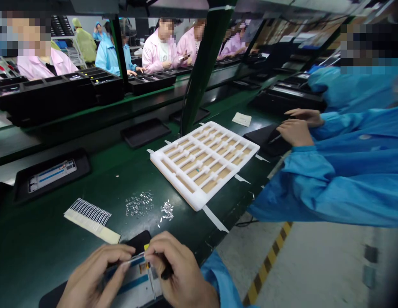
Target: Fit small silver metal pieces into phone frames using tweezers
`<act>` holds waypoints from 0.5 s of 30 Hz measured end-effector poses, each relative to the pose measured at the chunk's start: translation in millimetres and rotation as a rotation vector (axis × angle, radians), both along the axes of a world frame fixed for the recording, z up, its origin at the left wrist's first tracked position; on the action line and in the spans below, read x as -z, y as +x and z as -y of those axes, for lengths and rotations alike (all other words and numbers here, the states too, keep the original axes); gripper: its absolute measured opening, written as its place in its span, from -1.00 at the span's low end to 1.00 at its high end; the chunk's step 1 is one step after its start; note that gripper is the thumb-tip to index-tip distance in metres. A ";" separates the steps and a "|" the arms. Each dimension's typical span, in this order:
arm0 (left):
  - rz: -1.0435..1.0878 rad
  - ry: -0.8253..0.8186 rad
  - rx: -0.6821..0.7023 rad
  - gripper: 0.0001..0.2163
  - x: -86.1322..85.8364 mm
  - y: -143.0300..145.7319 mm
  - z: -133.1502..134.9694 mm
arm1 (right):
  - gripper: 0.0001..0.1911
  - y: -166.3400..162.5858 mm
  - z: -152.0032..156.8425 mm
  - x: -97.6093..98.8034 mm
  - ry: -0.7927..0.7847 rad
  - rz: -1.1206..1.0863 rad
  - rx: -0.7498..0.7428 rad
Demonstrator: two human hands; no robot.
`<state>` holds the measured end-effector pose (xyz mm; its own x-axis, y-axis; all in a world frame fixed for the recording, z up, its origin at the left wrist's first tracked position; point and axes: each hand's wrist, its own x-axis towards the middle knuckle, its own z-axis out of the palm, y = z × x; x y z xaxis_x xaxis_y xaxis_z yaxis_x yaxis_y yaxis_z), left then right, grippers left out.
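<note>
A phone frame (132,285) with a blue strip lies low in front of me, over a black tray (51,295). My left hand (98,273) grips its upper left edge between thumb and fingers. At the upper right corner, beside a small yellow tab (146,247), the fingertips of my right hand (179,267) are pinched on the edge. A dark object (167,271), perhaps a tool handle, sits within the right hand's curled fingers; its kind is unclear. Beyond the hands are two scatters of tiny metal pieces (139,204) and a card with thin white strips (89,219).
A white foam grid tray (199,201) is on the green bench, with white tape pieces around it. Another phone frame (52,175) rests in a black tray (85,164) at left. A co-worker's blue sleeve (282,179) reaches in at right. A green post (203,64) rises behind.
</note>
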<state>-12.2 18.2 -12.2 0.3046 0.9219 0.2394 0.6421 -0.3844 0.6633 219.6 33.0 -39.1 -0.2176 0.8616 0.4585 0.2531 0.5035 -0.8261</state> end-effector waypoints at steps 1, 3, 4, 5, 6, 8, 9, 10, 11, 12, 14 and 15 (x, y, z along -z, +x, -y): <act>-0.130 0.060 0.026 -0.82 0.4 -5.9 -1.2 | -0.73 5.3 -1.4 0.9 0.056 0.113 -0.001; -0.341 0.173 0.073 -0.76 2.7 -14.6 -1.3 | -0.65 14.5 -3.5 2.9 0.173 0.350 -0.024; -0.413 0.226 0.096 -0.72 4.4 -16.9 -0.2 | -0.61 17.8 -4.1 3.9 0.224 0.451 -0.041; -0.468 0.270 0.117 -0.68 6.3 -18.0 1.3 | -0.59 19.9 -4.3 4.9 0.265 0.535 -0.054; -0.509 0.304 0.145 -0.64 8.2 -18.3 3.2 | -0.59 21.0 -4.2 5.7 0.291 0.599 -0.057; -0.561 0.349 0.188 -0.59 12.0 -18.6 7.1 | -0.59 20.4 -3.5 6.6 0.322 0.682 -0.054; -0.583 0.356 0.202 -0.58 14.0 -19.5 8.9 | -0.60 19.4 -3.1 6.8 0.331 0.708 -0.051; -0.609 0.352 0.211 -0.60 16.3 -21.2 10.6 | -0.61 18.0 -2.9 6.7 0.341 0.727 -0.050; -0.632 0.350 0.221 -0.61 18.9 -23.7 12.2 | -0.62 16.7 -2.8 6.4 0.352 0.740 -0.050; -0.656 0.351 0.230 -0.63 21.9 -26.7 13.7 | -0.64 15.4 -2.8 5.9 0.363 0.749 -0.051; -0.698 0.374 0.262 -0.68 28.0 -32.8 15.9 | -0.67 13.4 -3.0 4.9 0.382 0.771 -0.057; -0.714 0.392 0.279 -0.68 30.6 -35.0 16.7 | -0.69 12.7 -3.1 4.6 0.394 0.781 -0.058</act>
